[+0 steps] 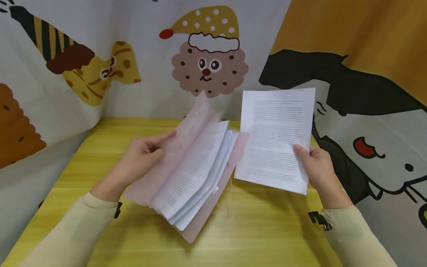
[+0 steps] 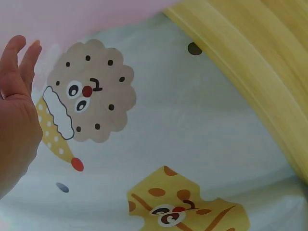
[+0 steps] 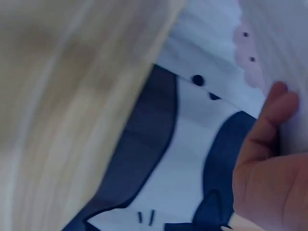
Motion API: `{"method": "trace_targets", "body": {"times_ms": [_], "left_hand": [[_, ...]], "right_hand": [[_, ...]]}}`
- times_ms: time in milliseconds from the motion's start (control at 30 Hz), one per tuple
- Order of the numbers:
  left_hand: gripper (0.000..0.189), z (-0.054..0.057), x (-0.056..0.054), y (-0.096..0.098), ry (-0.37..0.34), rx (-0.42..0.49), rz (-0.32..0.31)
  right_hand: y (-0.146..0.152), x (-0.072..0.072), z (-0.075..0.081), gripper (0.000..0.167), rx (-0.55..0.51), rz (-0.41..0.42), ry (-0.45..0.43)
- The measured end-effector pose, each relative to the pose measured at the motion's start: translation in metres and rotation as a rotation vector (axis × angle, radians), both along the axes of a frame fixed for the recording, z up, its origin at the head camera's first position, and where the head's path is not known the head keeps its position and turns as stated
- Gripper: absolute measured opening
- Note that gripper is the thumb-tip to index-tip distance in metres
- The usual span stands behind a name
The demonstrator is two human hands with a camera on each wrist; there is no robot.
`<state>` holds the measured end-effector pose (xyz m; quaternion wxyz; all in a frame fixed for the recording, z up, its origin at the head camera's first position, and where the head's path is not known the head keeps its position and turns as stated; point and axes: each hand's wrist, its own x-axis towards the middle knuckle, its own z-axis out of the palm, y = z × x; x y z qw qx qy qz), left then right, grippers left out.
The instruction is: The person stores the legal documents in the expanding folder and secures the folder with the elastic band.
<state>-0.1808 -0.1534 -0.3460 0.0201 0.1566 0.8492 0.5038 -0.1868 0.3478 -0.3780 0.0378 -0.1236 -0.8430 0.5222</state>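
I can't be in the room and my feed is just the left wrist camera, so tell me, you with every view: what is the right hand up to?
Observer: The right hand is holding up white paper, its thumb on the near face.
Operator: Anything on that paper?
Observer: Yes, the head view shows lines of print on it, too small for me to read.
Operator: And the pink at the top of my picture, what does it belong to?
Observer: Most likely the pink folder that the left hand holds; in the head view it stands open with printed pages inside.
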Motion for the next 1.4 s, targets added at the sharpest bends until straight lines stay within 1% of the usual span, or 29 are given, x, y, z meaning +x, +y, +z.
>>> {"method": "trace_targets", "body": {"times_ms": [33,100,167,200,267,333,433,600,733,900,1067,1133,1233,1400], "left_hand": [[0.053,-0.002,0.000,0.001,-0.013,0.002,0.000],[0.052,-0.004,-0.001,0.001,-0.031,0.007,0.002],[0.051,-0.007,-0.001,0.000,-0.038,0.018,0.006],[0.051,-0.008,-0.002,-0.001,-0.039,0.020,0.012],[0.051,-0.009,-0.001,-0.004,-0.037,0.020,0.027],[0.052,-0.011,-0.001,-0.007,-0.035,0.018,0.042],[0.052,-0.012,-0.001,-0.009,-0.036,0.016,0.059],[0.052,-0.014,0.000,-0.008,-0.043,0.030,0.068],[0.051,-0.014,0.001,-0.007,-0.050,0.027,0.065],[0.050,-0.012,0.002,-0.008,-0.060,0.014,0.069],[0.051,-0.013,0.000,-0.008,-0.064,0.018,0.069],[0.051,-0.014,0.000,-0.009,-0.073,0.026,0.069],[0.051,-0.017,0.000,-0.012,-0.106,0.042,0.075],[0.051,-0.018,0.000,-0.015,-0.170,0.071,0.096]], "right_hand": [[-0.002,0.001,0.004,0.067,-0.025,-0.066,0.010],[-0.003,0.006,0.013,0.065,-0.111,-0.196,0.048],[-0.005,0.012,0.022,0.064,-0.215,-0.296,0.099],[-0.006,0.014,0.025,0.065,-0.266,-0.329,0.120],[-0.010,0.018,0.029,0.067,-0.341,-0.358,0.144],[-0.015,0.019,0.029,0.066,-0.361,-0.358,0.146],[-0.026,0.017,0.026,0.062,-0.348,-0.343,0.157],[-0.045,0.011,0.018,0.054,-0.324,-0.297,0.196],[-0.058,0.008,0.011,0.049,-0.254,-0.260,0.228],[-0.071,0.005,0.006,0.049,-0.138,-0.236,0.226],[-0.079,0.008,0.004,0.048,-0.058,-0.219,0.229],[-0.081,0.010,0.006,0.047,-0.049,-0.216,0.228],[-0.082,0.012,0.008,0.047,-0.046,-0.207,0.218],[-0.084,0.016,0.012,0.047,-0.091,-0.183,0.232]]}}
